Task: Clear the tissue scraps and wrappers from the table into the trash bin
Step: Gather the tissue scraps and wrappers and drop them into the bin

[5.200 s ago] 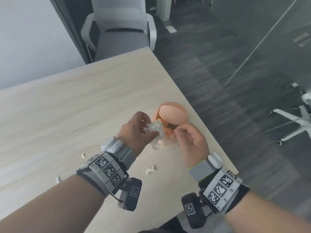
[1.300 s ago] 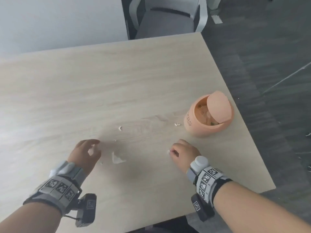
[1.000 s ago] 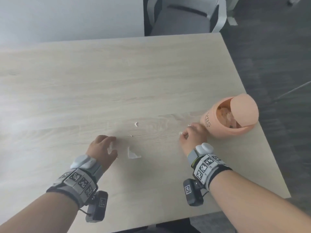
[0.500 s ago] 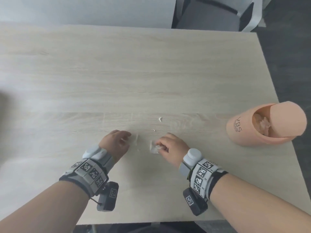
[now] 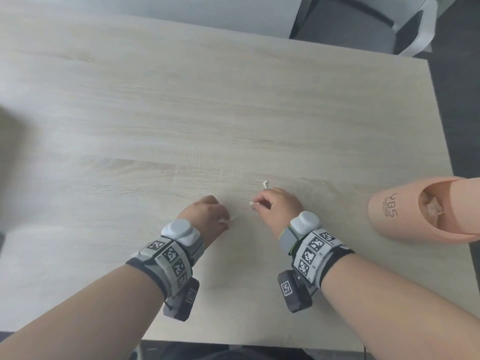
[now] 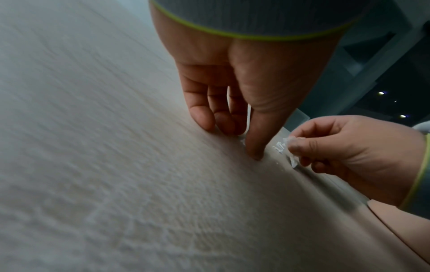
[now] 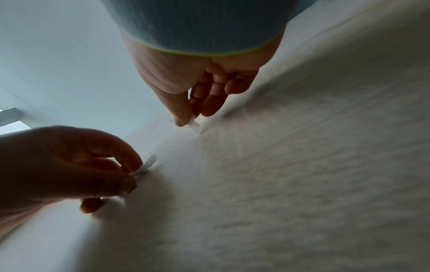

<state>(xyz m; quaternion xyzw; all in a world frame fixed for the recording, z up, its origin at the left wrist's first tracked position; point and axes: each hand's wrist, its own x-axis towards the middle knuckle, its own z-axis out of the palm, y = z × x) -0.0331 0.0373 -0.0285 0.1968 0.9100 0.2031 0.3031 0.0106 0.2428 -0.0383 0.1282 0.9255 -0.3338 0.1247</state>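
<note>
Beyond table (image 5: 233, 113), chair (image 5: 363, 24); trash bin (image 5: 405, 216) beside right hand (image 5: 279, 207).

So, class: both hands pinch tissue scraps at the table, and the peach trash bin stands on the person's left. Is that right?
One detail is wrong. The head view shows the peach trash bin on the person's right, beyond the right hand. The rest holds: the right hand and the left hand each pinch tissue scraps at the table.

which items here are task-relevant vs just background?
Part of the job:
- loose tissue scrap on the table
- scrap pinched by the right hand
- scrap pinched by the left hand
- trash bin, tissue already inside

Just there:
- office chair beyond the table
- wrist bands and cameras
</note>
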